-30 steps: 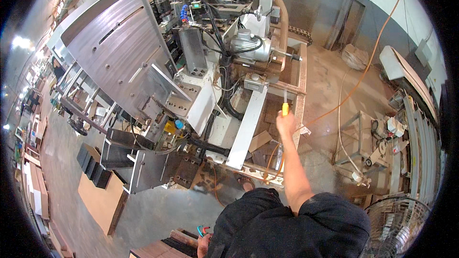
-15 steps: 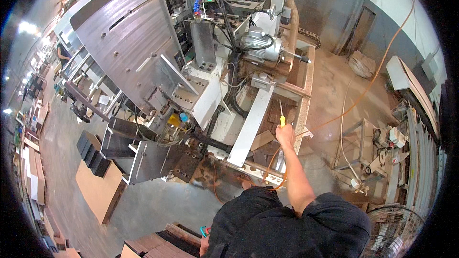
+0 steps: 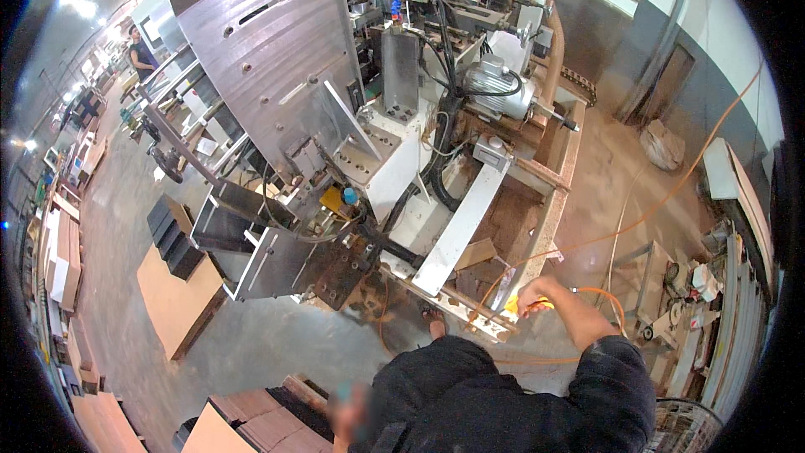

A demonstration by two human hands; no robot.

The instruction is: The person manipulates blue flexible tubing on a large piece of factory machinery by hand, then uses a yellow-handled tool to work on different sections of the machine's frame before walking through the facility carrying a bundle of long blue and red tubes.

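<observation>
Wrapped around a yellow air blow gun (image 3: 541,304), my right hand (image 3: 532,295) is beside the near right corner of the machine's pale base frame (image 3: 537,260). An orange air hose (image 3: 605,292) runs from the gun's back end. Low at the left, my left hand (image 3: 344,424) is blurred, next to a stack of brown panels (image 3: 272,419); a teal patch shows at it, but its fingers cannot be made out. Ahead stands a large machine with a slanted metal plate (image 3: 268,50), a grey motor (image 3: 496,88) and a long white cover strip (image 3: 463,226).
On the floor at left lies a tan board stack (image 3: 176,298) with black blocks (image 3: 174,239) on it. A metal stand (image 3: 641,273) and a fan cage (image 3: 683,424) are at right. Another person (image 3: 140,57) stands far left. My foot (image 3: 437,325) is near the base.
My right hand has drawn back toward me and right with the blow gun, which now lies more sideways. The view has shifted left, and my left hand shows further in.
</observation>
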